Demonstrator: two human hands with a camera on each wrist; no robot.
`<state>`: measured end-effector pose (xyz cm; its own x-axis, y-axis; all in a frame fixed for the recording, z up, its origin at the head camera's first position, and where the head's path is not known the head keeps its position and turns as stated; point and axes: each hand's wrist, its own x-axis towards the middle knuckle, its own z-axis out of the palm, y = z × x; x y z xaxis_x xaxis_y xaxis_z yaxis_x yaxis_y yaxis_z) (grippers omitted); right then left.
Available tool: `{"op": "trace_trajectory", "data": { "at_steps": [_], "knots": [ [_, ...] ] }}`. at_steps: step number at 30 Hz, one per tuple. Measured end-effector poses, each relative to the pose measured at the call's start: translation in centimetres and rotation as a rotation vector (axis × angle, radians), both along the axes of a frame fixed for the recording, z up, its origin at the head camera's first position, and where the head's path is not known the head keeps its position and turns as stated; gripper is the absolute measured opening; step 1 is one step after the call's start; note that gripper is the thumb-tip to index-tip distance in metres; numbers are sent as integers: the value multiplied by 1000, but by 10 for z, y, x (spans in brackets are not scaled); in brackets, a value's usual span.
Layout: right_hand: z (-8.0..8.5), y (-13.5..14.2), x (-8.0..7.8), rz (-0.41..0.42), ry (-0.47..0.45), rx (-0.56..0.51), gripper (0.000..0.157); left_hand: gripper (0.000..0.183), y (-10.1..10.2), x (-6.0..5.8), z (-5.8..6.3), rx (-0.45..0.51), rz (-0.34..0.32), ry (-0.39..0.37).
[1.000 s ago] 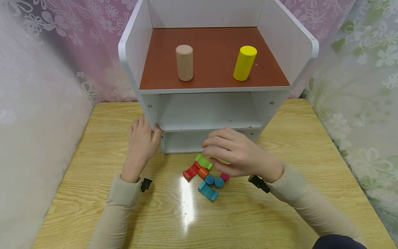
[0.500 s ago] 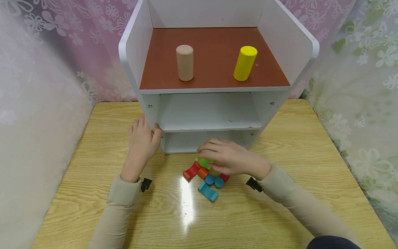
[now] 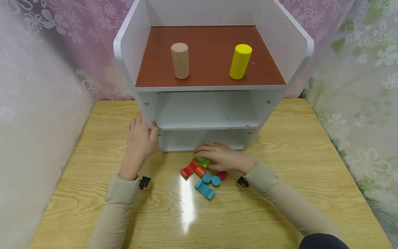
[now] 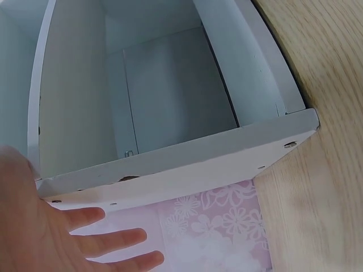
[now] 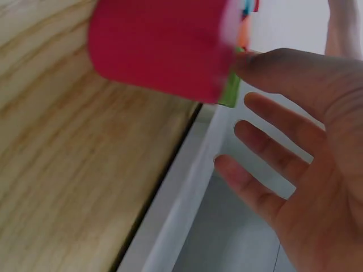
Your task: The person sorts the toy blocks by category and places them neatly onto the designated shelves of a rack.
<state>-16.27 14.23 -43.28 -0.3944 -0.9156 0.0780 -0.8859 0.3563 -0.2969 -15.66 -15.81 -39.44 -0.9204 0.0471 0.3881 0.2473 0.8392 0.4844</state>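
Note:
My left hand (image 3: 140,140) holds the left side panel of a white shelf unit (image 3: 211,89), its thumb over the front edge and its fingers along the outer face. My right hand (image 3: 222,155) is low over a green block (image 3: 202,162) with a curved notch, partly covering it. In the right wrist view its fingers are spread, and the thumb tip overlaps the green block (image 5: 229,90). Close by lie a red notched block (image 3: 189,169), an orange block (image 3: 200,171), two blue cylinders (image 3: 211,179), a blue notched block (image 3: 205,189) and a crimson cylinder (image 5: 159,45).
A plain wooden cylinder (image 3: 180,61) and a yellow cylinder (image 3: 240,61) stand on the unit's brown top shelf (image 3: 208,41). Two white shelves lie below it. The unit stands on a wood-grain table (image 3: 280,145), with flowered curtains behind and at the sides.
My right hand has come down and left onto the green block. My left hand keeps its hold on the panel. The head view has shifted slightly.

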Motion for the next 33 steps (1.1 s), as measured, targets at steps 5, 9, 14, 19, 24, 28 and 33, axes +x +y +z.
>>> {"op": "trace_trajectory", "data": {
  "at_steps": [5, 9, 14, 19, 24, 28, 33],
  "knots": [
    [-7, -5, -2, -4, -42, 0, 53, 43, -2, 0, 0, 1, 2, -8],
    [-10, -6, -3, -9, -49, -7, 52, 45, -2, -1, -1, 2, 5, 0],
    [-11, -7, -4, -20, -46, -7, 51, 47, -2, 0, -1, 1, 4, 5],
    [-11, -5, -5, -41, 3, -33, 52, 47, -2, 0, -1, 3, 4, 11],
    [-4, -5, -4, -45, 42, -82, 50, 46, -1, 1, 0, 5, 8, 9],
    [8, -4, 2, -46, 63, -90, 47, 47, -1, 1, 0, 10, 9, 10],
    [28, -4, 12, -34, 65, -134, 43, 48, 0, 1, -1, 13, 6, 9]
  ]
}}
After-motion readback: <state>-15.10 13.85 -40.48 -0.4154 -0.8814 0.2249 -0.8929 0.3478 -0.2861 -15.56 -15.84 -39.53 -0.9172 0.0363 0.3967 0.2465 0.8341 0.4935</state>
